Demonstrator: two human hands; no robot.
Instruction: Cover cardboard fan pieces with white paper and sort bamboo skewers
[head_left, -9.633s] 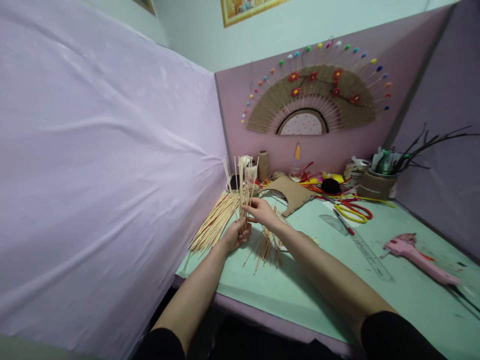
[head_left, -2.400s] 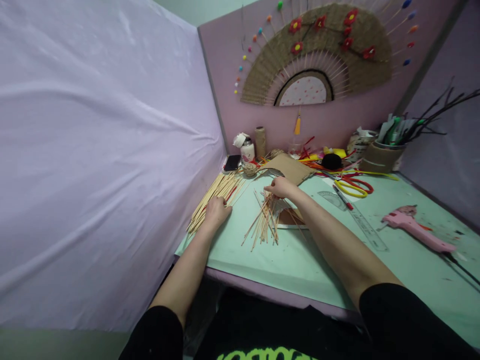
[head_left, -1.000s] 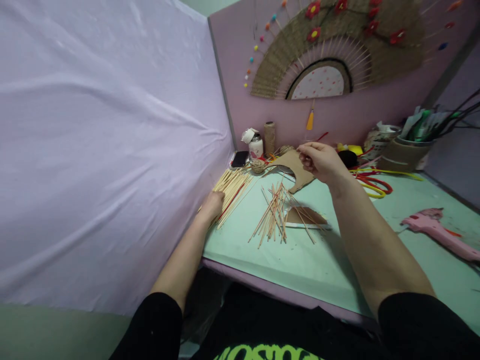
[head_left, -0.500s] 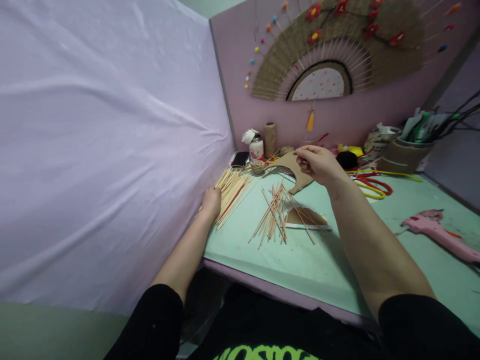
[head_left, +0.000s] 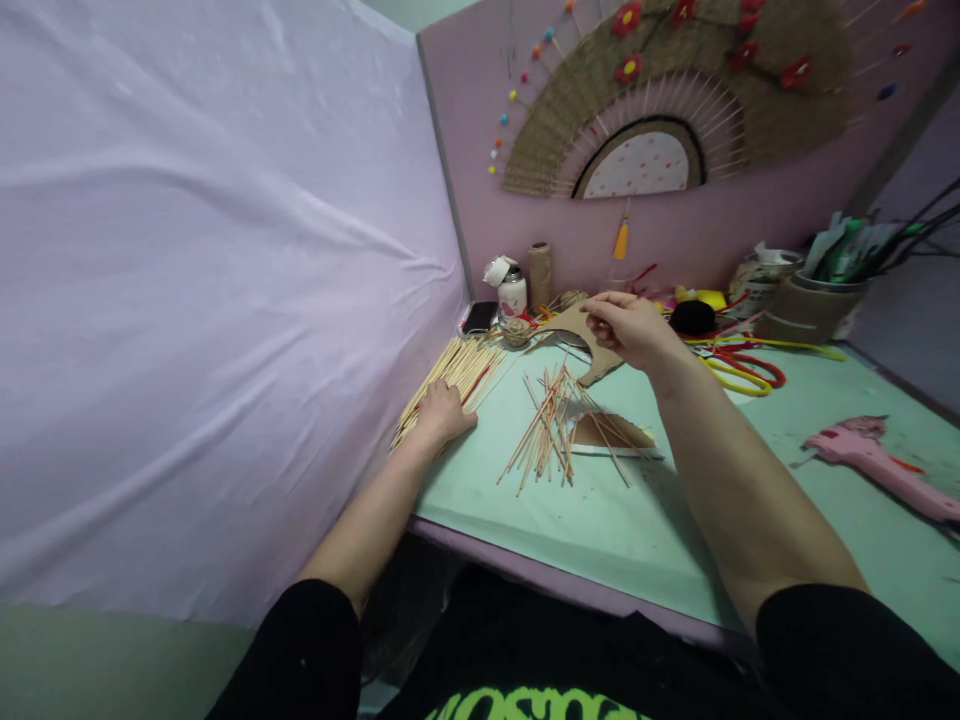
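Observation:
My left hand (head_left: 444,412) lies on a spread bundle of thin wooden sticks (head_left: 466,357) at the table's left side. Its thumb is stretched away from the fingers. Raised over the back of the table, my right hand (head_left: 626,328) has its thumb and fingertips pinched together; whatever may be between them is too small to make out. Below it is a cut cardboard piece (head_left: 600,362) with a curved edge. Nearer to me, a loose pile of pinkish sticks (head_left: 551,430) lies partly across a brown half-round piece (head_left: 611,432) with a white edge.
A pink glue gun (head_left: 874,463) rests on the right. Red-handled scissors (head_left: 761,370) and yellow pipe cleaners (head_left: 731,378) lie near a tool-filled pot (head_left: 802,310). A white bottle (head_left: 513,293), a twine ball (head_left: 516,332) and a phone (head_left: 480,318) stand behind; a fan (head_left: 570,125) hangs above.
My left hand has shifted right from the outer edge of the stick bundle onto its middle, and its thumb has spread out. My right hand has moved slightly left, still pinched.

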